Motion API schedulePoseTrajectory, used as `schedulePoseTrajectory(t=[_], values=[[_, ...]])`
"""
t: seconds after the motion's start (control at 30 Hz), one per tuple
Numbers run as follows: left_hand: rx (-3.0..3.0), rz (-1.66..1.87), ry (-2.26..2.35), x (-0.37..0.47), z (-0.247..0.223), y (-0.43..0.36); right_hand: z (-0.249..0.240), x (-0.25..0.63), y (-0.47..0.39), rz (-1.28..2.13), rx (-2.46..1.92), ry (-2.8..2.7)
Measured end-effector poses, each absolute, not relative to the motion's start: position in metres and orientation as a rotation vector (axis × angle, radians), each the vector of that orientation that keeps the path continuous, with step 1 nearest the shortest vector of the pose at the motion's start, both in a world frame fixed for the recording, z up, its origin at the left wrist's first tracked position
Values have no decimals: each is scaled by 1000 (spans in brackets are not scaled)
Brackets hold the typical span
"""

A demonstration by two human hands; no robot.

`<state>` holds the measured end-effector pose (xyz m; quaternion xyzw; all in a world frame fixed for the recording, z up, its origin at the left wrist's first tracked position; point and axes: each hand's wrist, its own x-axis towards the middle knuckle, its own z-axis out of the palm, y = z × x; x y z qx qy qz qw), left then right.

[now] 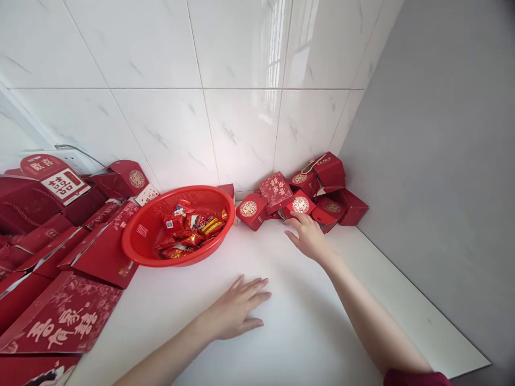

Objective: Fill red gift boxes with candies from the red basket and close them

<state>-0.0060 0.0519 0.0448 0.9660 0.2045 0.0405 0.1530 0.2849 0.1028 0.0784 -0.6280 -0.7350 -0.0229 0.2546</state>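
Two open hands: left hand [237, 308] flat on table [306, 332], right hand [308, 236] at red box [300, 204]; basket [140, 241] w/ candy [189, 230].

Your widest open lane is the bare white counter [306, 321] in front of you, running from your left hand [237, 308] out to the right edge. On the left, flat red cartons [100, 252] and the red basket [179, 225] of sweets hem you in. Ahead, small red boxes [306, 193] crowd the corner against the tiled wall [225, 107]; the grey wall [442, 161] shuts the right.
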Motion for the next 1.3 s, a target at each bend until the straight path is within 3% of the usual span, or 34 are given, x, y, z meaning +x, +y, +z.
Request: schedulePoseTrajectory(t=[0.13, 0.4, 0.57, 0.67, 1.07, 1.3], values=[[2649, 121, 730, -11, 17, 50, 88, 263, 121, 2, -1671, -1958], [2576, 110, 748, -10, 21, 54, 111, 269, 185, -20, -1968, -1311], [2566, 94, 752, -12, 21, 53, 107, 269, 194, 28, -2057, -1197], [2569, 125, 736, -13, 19, 54, 106, 251, 189, 60, -1985, -1262], [2516, 134, 729, -11, 18, 55, 70, 208, 218, 774, -1640, -1217], [2500, 180, 723, -14, 16, 56, 92, 214, 196, 952, -1259, -1071]])
